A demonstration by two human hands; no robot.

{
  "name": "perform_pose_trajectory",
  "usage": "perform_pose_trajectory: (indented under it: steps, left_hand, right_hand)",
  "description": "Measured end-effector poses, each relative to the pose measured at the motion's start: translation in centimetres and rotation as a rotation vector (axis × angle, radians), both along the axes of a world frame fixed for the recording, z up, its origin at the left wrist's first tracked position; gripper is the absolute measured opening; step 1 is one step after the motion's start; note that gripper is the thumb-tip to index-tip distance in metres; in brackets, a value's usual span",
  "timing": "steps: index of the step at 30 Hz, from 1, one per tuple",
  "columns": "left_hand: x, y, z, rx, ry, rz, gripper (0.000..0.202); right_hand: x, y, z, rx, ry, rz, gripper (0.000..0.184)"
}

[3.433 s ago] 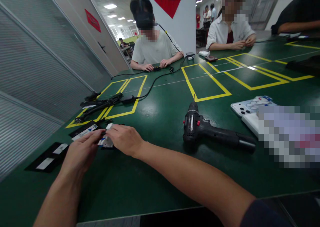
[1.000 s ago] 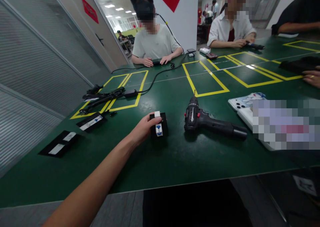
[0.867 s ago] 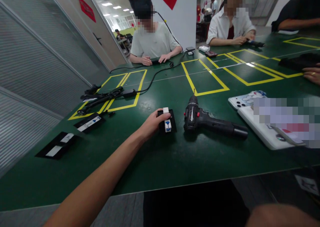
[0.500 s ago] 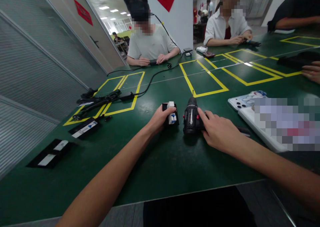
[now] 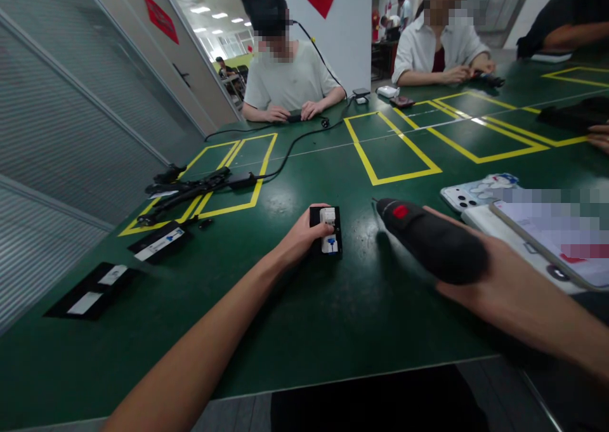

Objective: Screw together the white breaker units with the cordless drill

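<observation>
My left hand [image 5: 304, 232] grips a small black plate with a white block [image 5: 328, 244] mounted on it, thumb laid across the block; blue marks show on the white part. To the right, my right hand [image 5: 485, 273] is wrapped round the handle of a black cordless drill [image 5: 428, 242] with a red patch on top. The drill is raised over the table, its bit pointing left and away from me, apart from the block. The handle and most of my right fingers are hidden behind the drill body.
Two black plates with white parts, a nearer plate [image 5: 90, 292] and a farther plate [image 5: 159, 242], lie left. Black cabled gear [image 5: 190, 191] sits behind them. Phones, including a flat phone [image 5: 556, 235], lie right. Yellow tape [image 5: 375, 146] marks the green table [image 5: 285, 356]. People sit opposite.
My right hand has lifted the drill off the table and swung it right and towards me, its body now tilted. My left hand keeps the block, tipped slightly.
</observation>
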State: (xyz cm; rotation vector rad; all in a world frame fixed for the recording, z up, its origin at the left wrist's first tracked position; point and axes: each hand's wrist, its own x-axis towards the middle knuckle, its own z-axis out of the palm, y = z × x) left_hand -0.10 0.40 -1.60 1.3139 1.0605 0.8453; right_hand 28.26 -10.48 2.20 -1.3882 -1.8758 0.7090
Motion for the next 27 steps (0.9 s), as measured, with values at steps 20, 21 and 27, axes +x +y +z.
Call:
perform_pose_trajectory:
  steps: [20,21,27]
  left_hand:
    - [-0.4,0.3,1.6,0.159,0.4,-0.004,0.041]
    - [-0.4,0.3,1.7,0.155,0.413,-0.01,0.04]
    - [-0.6,0.1,2.1,0.135,0.499,-0.07,0.037]
  right_hand:
    - [2.5,-5.3,-3.9,-0.421,0.713,0.07,0.036]
    - [2.4,-5.3,-3.9,-0.403,0.699,0.051,0.035]
    - [1.6,-6.0,-3.5,-0.412,0.683,-0.128,0.053]
